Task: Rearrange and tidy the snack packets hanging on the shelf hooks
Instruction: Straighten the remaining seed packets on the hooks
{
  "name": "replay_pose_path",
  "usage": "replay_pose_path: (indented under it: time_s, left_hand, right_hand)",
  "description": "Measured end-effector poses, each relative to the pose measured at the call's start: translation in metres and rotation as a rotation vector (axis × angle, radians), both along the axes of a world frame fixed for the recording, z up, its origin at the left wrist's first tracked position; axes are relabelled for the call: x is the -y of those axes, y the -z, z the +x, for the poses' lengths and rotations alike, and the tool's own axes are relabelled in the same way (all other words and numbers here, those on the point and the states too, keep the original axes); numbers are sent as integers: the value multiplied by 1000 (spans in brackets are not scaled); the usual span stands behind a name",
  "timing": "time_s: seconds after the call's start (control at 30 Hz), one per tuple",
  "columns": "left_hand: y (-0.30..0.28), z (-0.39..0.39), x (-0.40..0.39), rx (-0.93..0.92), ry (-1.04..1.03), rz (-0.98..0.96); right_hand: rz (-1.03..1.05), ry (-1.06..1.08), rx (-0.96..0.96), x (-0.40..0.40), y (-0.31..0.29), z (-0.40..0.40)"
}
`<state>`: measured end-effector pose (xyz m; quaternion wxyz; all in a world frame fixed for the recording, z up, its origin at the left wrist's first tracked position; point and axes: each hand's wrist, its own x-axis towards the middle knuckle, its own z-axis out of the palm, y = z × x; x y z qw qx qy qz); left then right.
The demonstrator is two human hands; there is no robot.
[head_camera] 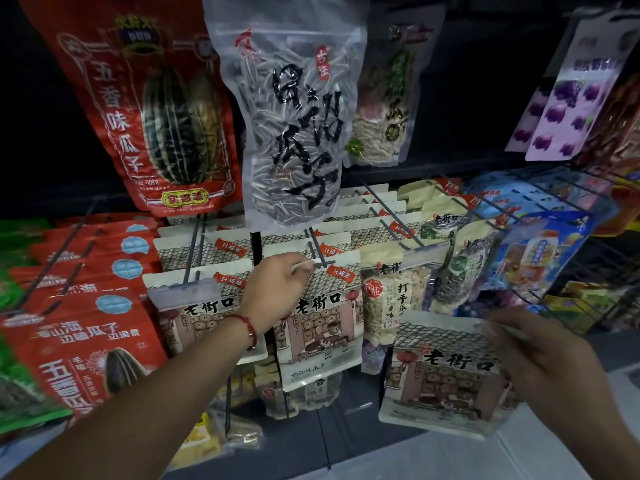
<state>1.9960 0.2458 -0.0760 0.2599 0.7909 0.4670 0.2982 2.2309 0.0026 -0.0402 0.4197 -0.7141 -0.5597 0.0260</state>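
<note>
My left hand (pixel 275 289) reaches up to the middle hook (pixel 320 252) and pinches the top edge of the front cream packet (pixel 318 327), the one printed with an old street shop, hanging there. My right hand (pixel 540 355) grips the upper right corner of a loose packet (pixel 440 372) of the same design and holds it low, off any hook, to the right of the hanging row. More cream packets (pixel 204 261) hang in rows behind on neighbouring hooks.
Red sunflower-seed packets (pixel 86 323) fill the hooks at left. A large red bag (pixel 145 109), a clear bag of seeds (pixel 294 133) and a pale seed bag (pixel 388 98) hang above. Blue packets (pixel 540 244) sit in wire hooks at right. A pale floor (pixel 450 459) lies below.
</note>
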Motion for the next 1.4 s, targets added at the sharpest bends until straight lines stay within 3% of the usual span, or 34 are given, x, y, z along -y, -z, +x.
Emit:
replay_pose_path:
  time_s: [0.27,0.4,0.6,0.83,1.03,1.2,1.4]
  left_hand:
    - [8,-2,-15,-259,3,298]
    - [16,-5,-15,-265,25,493]
    - [33,-22,7,-447,82,665]
    - [67,-38,60,-497,342,689]
    - [54,7,85,-468,403,606]
    - [35,63,82,-552,275,586]
    - [27,134,52,-589,69,466]
  right_hand:
    - [-42,7,-46,-5,3,-5]
    - [-66,-6,-66,-4,6,-11]
    - [-127,33,18,-1,13,-16]
    - [-180,104,84,2,27,-10]
    - [-202,100,162,4,37,12]
    - [-203,-41,40,2,34,53]
    - [-240,-212,57,-11,47,121]
